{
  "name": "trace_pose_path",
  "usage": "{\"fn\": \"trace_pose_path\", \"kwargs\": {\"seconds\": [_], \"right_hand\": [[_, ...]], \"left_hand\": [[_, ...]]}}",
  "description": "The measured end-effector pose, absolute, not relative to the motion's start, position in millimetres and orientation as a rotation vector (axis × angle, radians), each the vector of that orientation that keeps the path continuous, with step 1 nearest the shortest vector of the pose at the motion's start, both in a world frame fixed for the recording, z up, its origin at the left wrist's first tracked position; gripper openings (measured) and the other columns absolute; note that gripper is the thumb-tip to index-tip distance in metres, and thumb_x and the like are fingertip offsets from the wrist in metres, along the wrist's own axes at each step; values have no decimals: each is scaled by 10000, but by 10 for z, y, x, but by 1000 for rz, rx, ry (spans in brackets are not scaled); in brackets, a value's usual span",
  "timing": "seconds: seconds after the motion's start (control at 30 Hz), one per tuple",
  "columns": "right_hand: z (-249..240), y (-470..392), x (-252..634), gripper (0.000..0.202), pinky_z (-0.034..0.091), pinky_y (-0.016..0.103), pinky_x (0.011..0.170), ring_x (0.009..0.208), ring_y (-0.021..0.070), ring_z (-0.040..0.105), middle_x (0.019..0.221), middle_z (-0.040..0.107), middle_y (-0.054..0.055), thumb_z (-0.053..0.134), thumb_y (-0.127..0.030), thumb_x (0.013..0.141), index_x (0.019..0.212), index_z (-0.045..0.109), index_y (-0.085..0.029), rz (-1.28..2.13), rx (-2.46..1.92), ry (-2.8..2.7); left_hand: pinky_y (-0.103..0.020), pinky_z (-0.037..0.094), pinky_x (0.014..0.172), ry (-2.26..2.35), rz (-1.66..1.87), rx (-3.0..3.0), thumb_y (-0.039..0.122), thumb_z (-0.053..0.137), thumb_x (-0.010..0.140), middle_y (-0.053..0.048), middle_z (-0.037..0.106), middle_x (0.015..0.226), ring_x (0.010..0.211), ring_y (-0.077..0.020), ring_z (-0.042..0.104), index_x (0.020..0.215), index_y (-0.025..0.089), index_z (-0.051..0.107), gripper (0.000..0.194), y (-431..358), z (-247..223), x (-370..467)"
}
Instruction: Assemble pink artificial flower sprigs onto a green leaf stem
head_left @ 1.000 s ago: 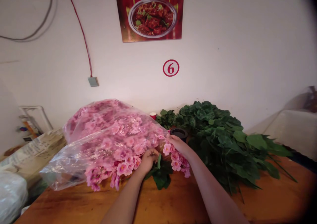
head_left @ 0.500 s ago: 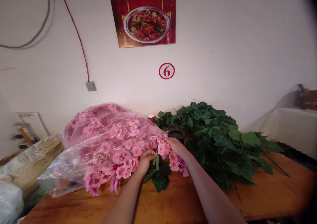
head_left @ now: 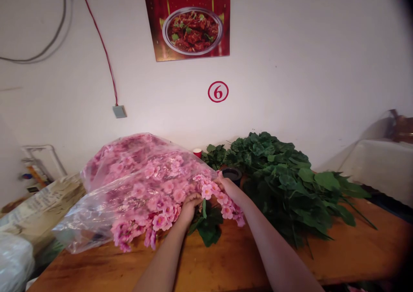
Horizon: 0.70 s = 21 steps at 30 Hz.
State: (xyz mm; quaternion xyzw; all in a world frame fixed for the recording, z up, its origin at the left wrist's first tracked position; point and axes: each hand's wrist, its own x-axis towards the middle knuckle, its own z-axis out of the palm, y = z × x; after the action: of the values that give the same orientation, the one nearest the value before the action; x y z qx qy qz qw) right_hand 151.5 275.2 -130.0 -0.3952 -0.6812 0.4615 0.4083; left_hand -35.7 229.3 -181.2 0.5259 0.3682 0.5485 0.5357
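Pink artificial blossoms (head_left: 159,189) bulge out of a clear plastic bag (head_left: 84,229) on the wooden table. At the bag's mouth, my left hand (head_left: 189,208) has its fingers curled closed around the stem end of a green leaf sprig (head_left: 209,231), which hangs below the fingertips. My right hand (head_left: 230,189) is closed on a spray of pink blossoms (head_left: 226,208) that droops beneath it. The fingertips of the right hand are partly hidden by the flowers. The exact grip on the stems cannot be made out.
To the right lies a large heap of green artificial leaves (head_left: 284,189). A dark round container (head_left: 231,174) stands just behind my right hand, and a small red cup (head_left: 197,153) is near the wall. Cardboard (head_left: 41,210) borders the wooden table (head_left: 241,262) on the left.
The blossom spray by my right hand has shifted slightly left. Both hands stay in nearly the same place, and the whole view has moved a little.
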Motion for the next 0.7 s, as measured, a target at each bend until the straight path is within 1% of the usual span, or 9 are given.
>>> {"fn": "trace_pose_path", "kwargs": {"seconds": [0.1,0.2,0.4,0.53,0.6,0.7], "right_hand": [[-1346,2850,1535,864,415,291,596,570,175,552,595,611,62,206,-828,718,845,685,-120,1285,-990,-1589],[-1393,2924,1539,845,392,273,552,503,153,523,526,577,42,256,-803,737,868,694,-93,1286,-952,-1485],[-1354,2853,1525,730,342,262,514,457,124,456,483,525,11,301,-708,811,864,697,-97,1093,-798,-1457],[-1231,2677,1528,650,338,269,527,451,114,401,450,440,-16,319,-661,837,796,679,-121,933,-747,-1372],[-1165,2596,1548,597,329,269,524,456,109,379,463,416,-20,331,-623,855,765,667,-137,851,-707,-1312],[-1068,2511,1594,543,305,272,504,452,109,366,482,429,-10,344,-570,874,749,668,-152,797,-593,-1276]], "left_hand": [[-220,272,456,879,1309,1249,318,613,664,32,477,438,396,-82,397,587,152,527,202,2280,-1797,-352],[-218,266,451,890,1320,1263,332,608,682,32,477,436,392,-80,393,580,154,519,224,2253,-1779,-335],[-224,293,462,925,1310,1289,322,603,652,34,469,440,401,-85,406,559,161,497,214,2229,-1783,-313],[-226,293,467,971,1295,1357,305,563,650,38,447,437,408,-89,388,556,170,486,182,2213,-1806,-304],[-226,292,479,1046,1292,1471,283,563,647,36,448,449,440,-97,395,546,171,485,170,2187,-1816,-292],[-233,315,532,1160,1258,1716,237,574,649,20,495,510,537,-126,451,552,165,522,132,2127,-1817,-266]]}}
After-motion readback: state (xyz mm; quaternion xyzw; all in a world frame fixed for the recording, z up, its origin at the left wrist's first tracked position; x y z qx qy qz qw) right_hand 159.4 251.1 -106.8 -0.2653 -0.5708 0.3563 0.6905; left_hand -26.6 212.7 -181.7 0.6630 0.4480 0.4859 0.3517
